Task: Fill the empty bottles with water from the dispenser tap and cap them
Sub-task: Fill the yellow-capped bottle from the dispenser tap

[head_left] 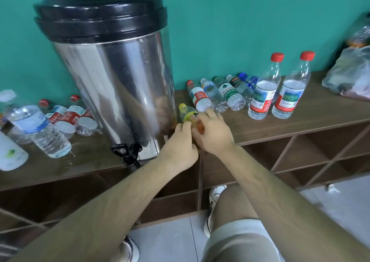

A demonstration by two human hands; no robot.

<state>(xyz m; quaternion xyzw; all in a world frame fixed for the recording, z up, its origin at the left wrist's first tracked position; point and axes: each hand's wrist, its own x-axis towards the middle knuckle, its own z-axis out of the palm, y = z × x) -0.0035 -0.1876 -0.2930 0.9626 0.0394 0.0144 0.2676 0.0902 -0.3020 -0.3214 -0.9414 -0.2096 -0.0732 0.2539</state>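
A tall steel water dispenser (120, 77) with a black lid stands on the brown shelf top (300, 119); its black tap (128, 153) hangs over the front edge. Just right of the dispenser a small bottle with a yellow label (187, 112) lies on its side. My left hand (181, 143) and my right hand (214, 129) meet at its near end, fingers curled round it. An orange part shows between my fingers. Two upright red-capped bottles (264, 89) (290, 89) hold water at the right.
Several empty bottles (220, 93) lie against the teal wall right of the dispenser. More bottles (60, 119) lie left of it, one clear bottle (40, 129) nearest me. A plastic bag (350, 75) sits far right. Open cubbies run below the shelf top.
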